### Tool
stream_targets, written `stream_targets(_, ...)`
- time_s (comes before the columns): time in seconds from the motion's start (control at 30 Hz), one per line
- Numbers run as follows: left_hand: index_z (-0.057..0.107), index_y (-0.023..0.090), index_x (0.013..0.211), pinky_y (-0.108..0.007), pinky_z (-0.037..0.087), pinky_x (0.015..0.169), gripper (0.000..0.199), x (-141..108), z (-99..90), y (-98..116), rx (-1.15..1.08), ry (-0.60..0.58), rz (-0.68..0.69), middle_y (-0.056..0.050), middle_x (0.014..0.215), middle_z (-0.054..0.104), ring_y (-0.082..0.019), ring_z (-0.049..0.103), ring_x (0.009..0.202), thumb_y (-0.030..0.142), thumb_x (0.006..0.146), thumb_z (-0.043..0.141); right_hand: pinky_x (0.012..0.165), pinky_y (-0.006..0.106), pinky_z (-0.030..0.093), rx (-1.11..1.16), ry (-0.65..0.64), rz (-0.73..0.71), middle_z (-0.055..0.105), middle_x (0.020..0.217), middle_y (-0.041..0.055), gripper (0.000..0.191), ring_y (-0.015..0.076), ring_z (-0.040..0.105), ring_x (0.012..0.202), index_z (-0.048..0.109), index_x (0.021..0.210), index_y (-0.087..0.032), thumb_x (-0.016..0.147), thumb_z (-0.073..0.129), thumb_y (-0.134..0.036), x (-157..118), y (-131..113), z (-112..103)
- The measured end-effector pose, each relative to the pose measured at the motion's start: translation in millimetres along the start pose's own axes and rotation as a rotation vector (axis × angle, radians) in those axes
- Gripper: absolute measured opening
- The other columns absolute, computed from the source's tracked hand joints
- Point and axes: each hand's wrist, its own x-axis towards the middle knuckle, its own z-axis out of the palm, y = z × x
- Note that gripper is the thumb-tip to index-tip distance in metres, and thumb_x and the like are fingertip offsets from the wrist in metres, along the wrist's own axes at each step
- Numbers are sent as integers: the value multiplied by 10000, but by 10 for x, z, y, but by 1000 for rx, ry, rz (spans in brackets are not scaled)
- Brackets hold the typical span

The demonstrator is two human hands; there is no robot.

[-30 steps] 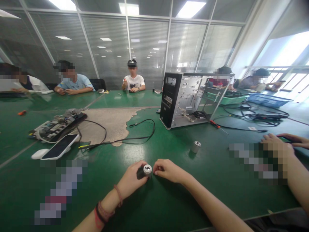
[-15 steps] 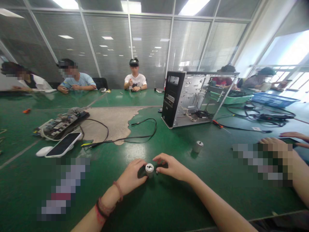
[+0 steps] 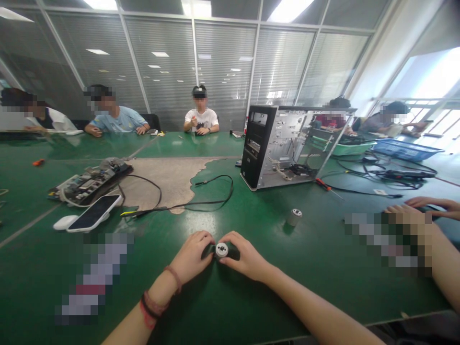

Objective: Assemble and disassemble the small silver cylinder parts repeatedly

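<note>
Pinching the metal cylinder (image 3: pixel 222 250) at the lower centre of the frame, the right hand (image 3: pixel 247 255) is curving its forefinger behind the rim and its thumb in front. The left hand (image 3: pixel 190 254) is curling just beside the cylinder's left side; whether its fingertips are touching the metal or closing on something small, one cannot tell. The cylinder is facing its pierced top upward — its lower part is being hidden, so contact with the green table (image 3: pixel 201 306) is not showing. Handling is apparently under way: one cylinder is occupying the hands, while a second cylinder (image 3: pixel 294 218) is standing upright right of centre, with no hand on it. No finished stage is showing distinctly, and how much is left cannot be judged. Farther out, a black cable (image 3: pixel 215 205) is looping at the centre, a phone (image 3: pixel 95 213) is lying at the left, and a computer case (image 3: pixel 253 148) is exposing its interior right of centre — a screwdriver (image 3: pixel 325 185) is lying near its lower right corner.
</note>
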Motion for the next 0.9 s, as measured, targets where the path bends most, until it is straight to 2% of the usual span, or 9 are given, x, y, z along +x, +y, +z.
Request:
stream_targets(0.13, 577, 206, 952, -361, 423, 874, 158, -3, 14, -5, 21, 1, 18, -50, 992, 573, -214, 526, 953, 155, 817, 513, 878, 339, 419, -51, 96, -55, 577, 1024, 58, 304, 204, 528, 982, 532, 1054, -213, 772, 644, -224, -12, -42, -19)
stream_targets(0.23, 578, 206, 943, -362, 422, 883, 142, -14, 14, -17, 34, 14, 17, -52, 995, 574, -213, 527, 955, 169, 825, 509, 883, 367, 418, -148, 230, -49, 580, 1022, 72, 278, 225, 524, 991, 537, 1042, -215, 782, 629, -248, -34, -85, -181)
stream_targets(0.37, 584, 204, 926, -359, 425, 881, 124, -25, 9, -21, 44, 18, 4, -50, 984, 581, -208, 538, 943, 183, 828, 511, 820, 363, 436, -286, 496, 104, 591, 959, 66, 228, 222, 546, 912, 548, 989, -204, 804, 601, -326, -211, -36, -592)
stream_targets(0.53, 588, 199, 905, -360, 428, 872, 107, -25, 22, -14, 55, 20, 8, -49, 971, 589, -210, 546, 933, 189, 824, 518, 821, 369, 430, -510, 679, 343, 602, 963, 64, 334, 229, 558, 895, 567, 991, -195, 771, 587, -445, -774, 375, -1062)
stream_targets(0.63, 586, 196, 898, -359, 424, 880, 108, -32, 33, -10, 57, 28, 13, -48, 964, 592, -211, 546, 935, 173, 816, 520, 783, 364, 445, -532, 717, 509, 608, 944, 70, 388, 236, 573, 869, 570, 986, -186, 754, 560, -498, -1114, 659, -1180)
stream_targets(0.73, 584, 196, 901, -357, 423, 881, 110, -41, 35, -13, 58, 36, 17, -48, 961, 592, -209, 545, 932, 171, 818, 517, 782, 374, 442, -550, 710, 624, 618, 937, 80, 431, 249, 582, 863, 575, 988, -181, 743, 539, -534, -1291, 830, -1205)
stream_targets(0.9, 582, 192, 893, -352, 425, 870, 103, -44, 35, -22, 59, 47, 22, -47, 955, 591, -207, 543, 925, 171, 819, 515, 789, 388, 435, -651, 697, 625, 615, 901, 96, 447, 262, 578, 857, 575, 984, -168, 756, 499, -545, -1312, 919, -1208)
